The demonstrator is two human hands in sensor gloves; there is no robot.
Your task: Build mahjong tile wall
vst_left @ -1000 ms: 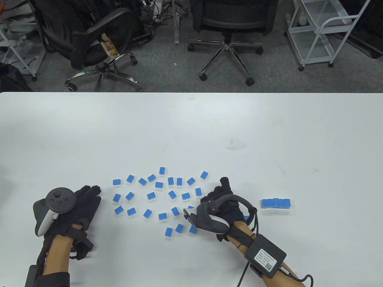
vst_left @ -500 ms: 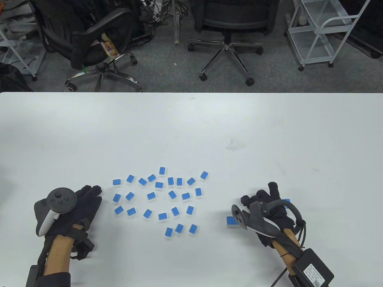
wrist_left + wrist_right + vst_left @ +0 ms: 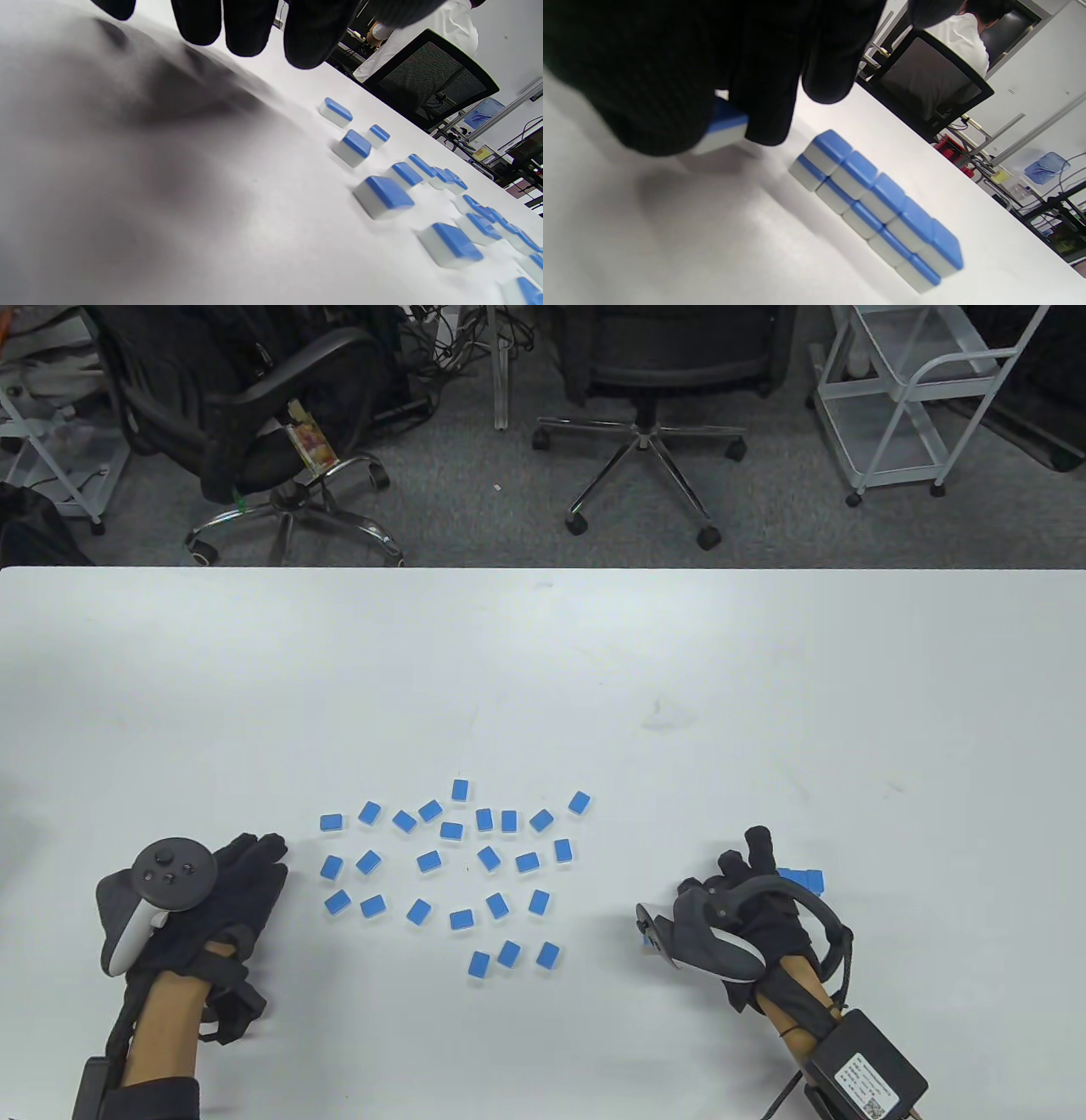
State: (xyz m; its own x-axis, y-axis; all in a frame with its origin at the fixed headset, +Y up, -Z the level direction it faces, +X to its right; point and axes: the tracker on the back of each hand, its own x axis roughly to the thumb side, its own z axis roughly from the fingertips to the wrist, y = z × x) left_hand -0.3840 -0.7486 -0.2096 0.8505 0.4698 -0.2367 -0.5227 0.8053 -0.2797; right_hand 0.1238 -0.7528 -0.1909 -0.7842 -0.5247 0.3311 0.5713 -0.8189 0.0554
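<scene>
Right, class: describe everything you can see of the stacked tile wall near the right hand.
The tile wall is a short straight row, two tiles high and five long, ten tiles in all. Each tile looks like smooth plastic, blue on top, whitish below. It stands on the white table, apart from the scattered tiles. The right hand, pinching another tile, is close beside one end without touching it.

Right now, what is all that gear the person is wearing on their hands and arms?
Both hands wear black fabric gloves. The left hand has a dark grey and white tracker, with round buttons on top, strapped to its back. The right hand has a similar tracker with a ring. A black box bearing a white label sits on the right forearm, with black cables running from it.
</scene>
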